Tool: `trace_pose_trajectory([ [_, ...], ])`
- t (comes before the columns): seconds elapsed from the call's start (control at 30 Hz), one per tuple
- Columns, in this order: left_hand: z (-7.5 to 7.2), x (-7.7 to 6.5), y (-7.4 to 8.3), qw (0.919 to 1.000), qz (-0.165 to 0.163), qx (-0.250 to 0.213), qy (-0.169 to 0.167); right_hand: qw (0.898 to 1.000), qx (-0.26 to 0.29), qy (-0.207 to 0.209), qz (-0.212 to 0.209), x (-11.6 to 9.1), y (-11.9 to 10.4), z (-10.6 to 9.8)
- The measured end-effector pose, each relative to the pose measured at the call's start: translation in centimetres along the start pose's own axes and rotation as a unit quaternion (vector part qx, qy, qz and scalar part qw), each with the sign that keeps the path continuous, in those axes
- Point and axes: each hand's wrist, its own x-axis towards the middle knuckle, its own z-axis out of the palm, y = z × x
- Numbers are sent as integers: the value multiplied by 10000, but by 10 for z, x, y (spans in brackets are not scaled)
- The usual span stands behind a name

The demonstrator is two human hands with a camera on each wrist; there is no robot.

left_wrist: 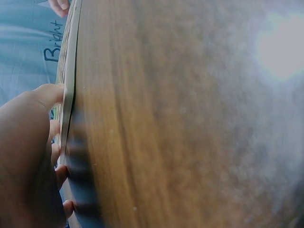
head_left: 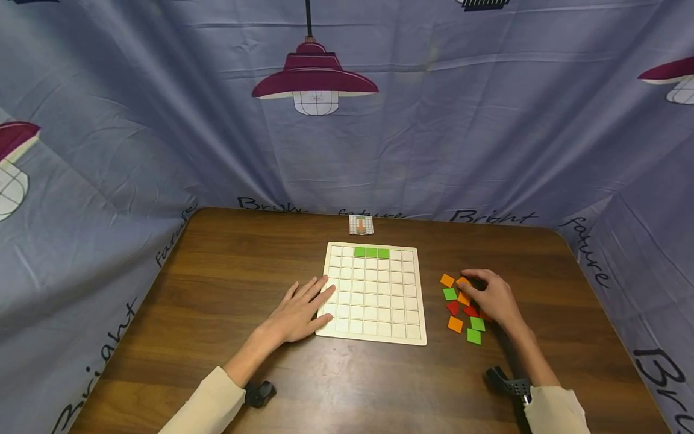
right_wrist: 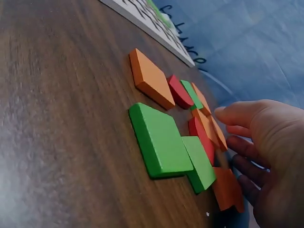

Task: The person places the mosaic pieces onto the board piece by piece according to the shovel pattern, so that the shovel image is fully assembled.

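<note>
A pale square board [head_left: 374,340] with a grid of square recesses lies on the table. Three green tiles [head_left: 371,252] sit side by side in its far row. My left hand [head_left: 298,313] rests at the board's left edge, fingers spread and fingertips over its border; in the left wrist view the thumb [left_wrist: 50,95] touches the edge. My right hand [head_left: 493,298] reaches over loose tiles right of the board. Its thumb and index fingertips are at an orange tile [head_left: 463,281], with no firm grip visible. Around it lie more orange tiles, green tiles [right_wrist: 161,140] and red pieces [right_wrist: 179,91].
A small card [head_left: 361,225] with a grid and a coloured figure lies beyond the board. The brown wooden table [head_left: 228,271] meets a blue-grey printed curtain [head_left: 434,150] at the back and sides. Each wrist carries a black camera strap [head_left: 506,383].
</note>
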Motion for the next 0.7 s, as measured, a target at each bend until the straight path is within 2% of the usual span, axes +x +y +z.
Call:
trace_pose_trajectory([
  [0.7,2,0,-2,10000,5,-14,34,9997,-149,13,206,-4,5,-3],
])
